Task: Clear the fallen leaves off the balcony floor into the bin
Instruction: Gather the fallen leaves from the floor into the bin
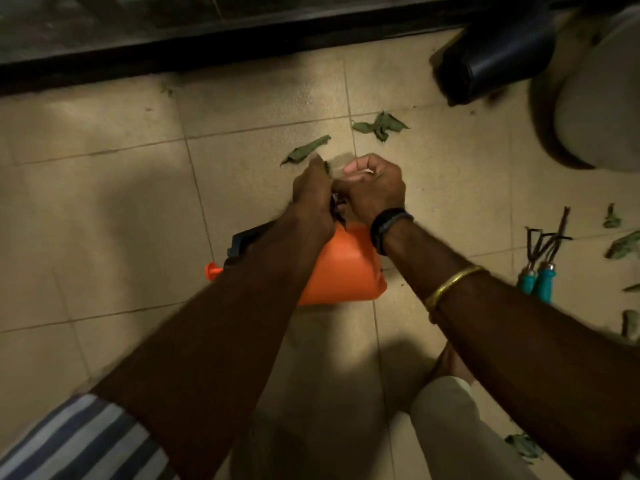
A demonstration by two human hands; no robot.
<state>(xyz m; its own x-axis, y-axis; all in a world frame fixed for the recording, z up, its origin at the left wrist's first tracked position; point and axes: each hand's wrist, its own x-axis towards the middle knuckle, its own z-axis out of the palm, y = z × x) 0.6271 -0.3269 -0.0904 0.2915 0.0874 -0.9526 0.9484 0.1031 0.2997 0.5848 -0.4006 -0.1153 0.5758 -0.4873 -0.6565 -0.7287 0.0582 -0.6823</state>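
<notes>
1. Left of centre, the left hand (313, 190) is curled around a bunch of dark picked-up leaves (337, 211), held over an orange dustpan (341, 268).
2. Centre: the right hand (375, 187) is curled too, pinching something pale. Too blurry to say what.
3. Loose leaves remain just above the hands: one leaf (304, 149), a small leaf cluster (381, 124).
4. Upper right: a black bin bag (491, 60), probably the bin.
5. Right edge: more scattered leaves (623, 245) beside teal-handled garden tools (540, 271). So plenty left, I'd say.
</notes>
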